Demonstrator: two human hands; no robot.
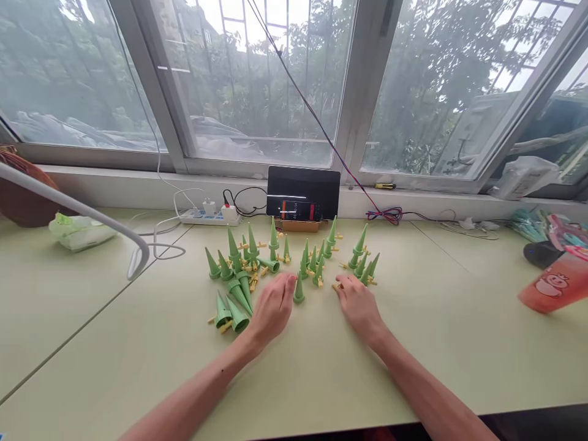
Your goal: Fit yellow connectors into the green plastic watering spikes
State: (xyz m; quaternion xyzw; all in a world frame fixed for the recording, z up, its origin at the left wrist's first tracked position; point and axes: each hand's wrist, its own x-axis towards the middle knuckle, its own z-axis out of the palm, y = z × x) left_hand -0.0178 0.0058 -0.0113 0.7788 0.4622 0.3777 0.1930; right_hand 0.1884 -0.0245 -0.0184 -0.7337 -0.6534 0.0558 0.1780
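My left hand (pixel 274 305) is closed, its fingers curled together just left of an upright green watering spike (pixel 299 290). Whatever those fingers may hold is hidden. My right hand (pixel 360 305) pinches a small yellow valve (pixel 337 289) low over the table. Between and behind the hands stand several green spikes (pixel 304 262), some with yellow valves at their bases. A denser group of spikes (pixel 233 248) is left of my left hand, and two hollow ones (pixel 237 317) lean with their open ends toward me. More spikes (pixel 359 245) stand behind my right hand.
A phone (pixel 299 211) and a dark tablet (pixel 303 180) lean at the back by the window. A power strip (pixel 211 215) with cables is left of them. A white curved bar (pixel 92 208) juts in from the left. A red cup (pixel 555 282) stands far right.
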